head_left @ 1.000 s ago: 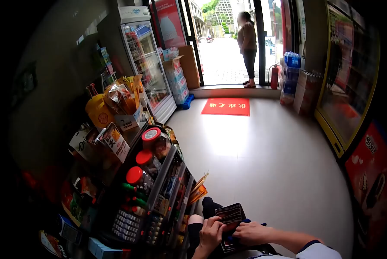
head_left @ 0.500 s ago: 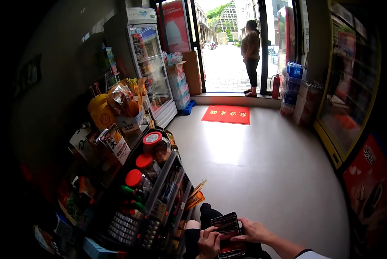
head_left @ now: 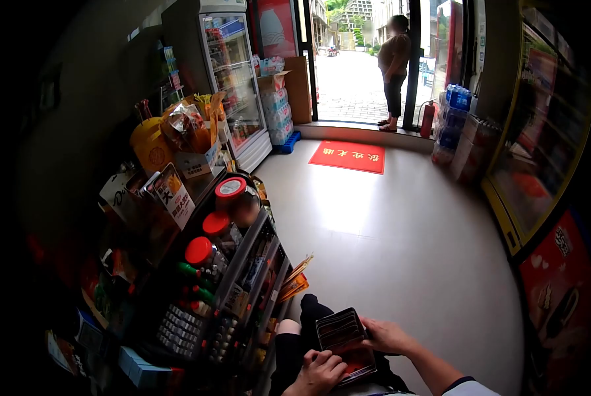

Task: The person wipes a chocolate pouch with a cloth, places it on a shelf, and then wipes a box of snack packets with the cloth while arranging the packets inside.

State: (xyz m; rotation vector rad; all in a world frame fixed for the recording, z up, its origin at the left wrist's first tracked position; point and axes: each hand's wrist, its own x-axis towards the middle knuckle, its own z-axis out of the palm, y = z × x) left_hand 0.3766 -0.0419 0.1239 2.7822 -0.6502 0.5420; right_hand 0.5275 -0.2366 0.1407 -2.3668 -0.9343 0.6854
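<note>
An opened dark wallet (head_left: 340, 328) with rows of card slots is held over my lap at the bottom of the view. My right hand (head_left: 386, 335) grips its right edge, fingers mostly behind it. Curled over the lower left part of the wallet is my left hand (head_left: 320, 371), fingers bent against its inside. Something reddish shows in the lower half between the hands; its kind is too dim to make out.
To the left stands a display rack (head_left: 243, 290) with red-lidded jars (head_left: 203, 251). A glass-door fridge (head_left: 233, 86) is behind it. A red mat (head_left: 348, 157) lies before the doorway, where a person (head_left: 393, 72) stands. At right are stacked water packs (head_left: 450, 122) and a yellow-framed cooler (head_left: 539, 145).
The camera view has tilted down slightly. My left hand has slid lower on the wallet, uncovering more of the card slots. The person at the door now has an arm bent in front.
</note>
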